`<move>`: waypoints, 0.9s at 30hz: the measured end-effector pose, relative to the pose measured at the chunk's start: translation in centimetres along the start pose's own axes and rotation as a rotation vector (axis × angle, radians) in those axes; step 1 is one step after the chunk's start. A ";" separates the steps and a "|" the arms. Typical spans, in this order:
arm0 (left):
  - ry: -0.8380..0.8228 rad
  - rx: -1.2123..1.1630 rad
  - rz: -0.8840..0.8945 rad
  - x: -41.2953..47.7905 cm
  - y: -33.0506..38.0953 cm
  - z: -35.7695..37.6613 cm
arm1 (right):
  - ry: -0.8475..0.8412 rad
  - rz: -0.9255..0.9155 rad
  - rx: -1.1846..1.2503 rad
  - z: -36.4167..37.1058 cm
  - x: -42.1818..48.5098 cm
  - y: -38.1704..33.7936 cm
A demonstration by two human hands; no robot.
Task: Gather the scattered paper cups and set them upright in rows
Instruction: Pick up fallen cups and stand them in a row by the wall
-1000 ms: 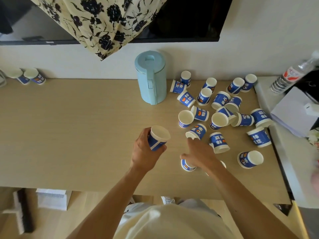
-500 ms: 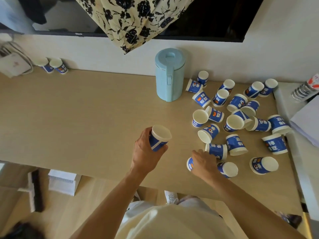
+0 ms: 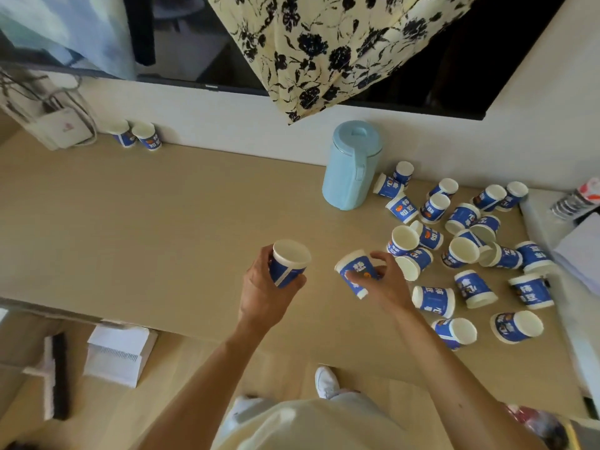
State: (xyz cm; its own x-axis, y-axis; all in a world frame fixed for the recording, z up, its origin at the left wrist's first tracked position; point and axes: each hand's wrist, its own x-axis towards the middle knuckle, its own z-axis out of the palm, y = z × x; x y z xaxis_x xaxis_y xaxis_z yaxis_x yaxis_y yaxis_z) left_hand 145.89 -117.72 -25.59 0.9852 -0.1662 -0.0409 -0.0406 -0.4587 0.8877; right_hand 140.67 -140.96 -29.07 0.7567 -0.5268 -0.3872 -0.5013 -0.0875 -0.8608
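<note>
My left hand holds a blue-and-white paper cup upright above the middle of the wooden table. My right hand grips a second paper cup, tilted, lifted just off the table. To the right lie several scattered cups, most on their sides or upside down, a few upright. Two cups stand upright side by side at the far left against the wall.
A light blue lidded jug stands near the wall left of the scattered cups. A plastic bottle and white papers sit at the right edge. A floral cloth hangs over a dark screen. The table's near edge runs under my forearms.
My right hand has picked a cup off the table near the front edge and lifted it leftward. The left hand keeps its cup. The view has swung left.
</note>
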 end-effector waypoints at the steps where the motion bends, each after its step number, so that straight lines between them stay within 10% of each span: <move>1: -0.005 -0.012 0.005 0.2 -0.5 -1.4 | 0.019 0.002 0.051 1.1 -0.5 -0.5; 27: 0.116 0.010 -0.092 12.0 -7.3 -18.6 | -0.128 -0.119 0.310 22.0 3.3 -10.7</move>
State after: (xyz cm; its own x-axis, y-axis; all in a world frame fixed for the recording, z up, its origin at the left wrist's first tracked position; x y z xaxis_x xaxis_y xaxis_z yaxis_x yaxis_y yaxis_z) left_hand 161.06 -100.15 -24.07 0.9974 -0.0215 -0.0682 0.0498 -0.4764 0.8778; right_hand 157.72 -123.13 -28.44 0.8585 -0.4165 -0.2993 -0.2701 0.1289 -0.9542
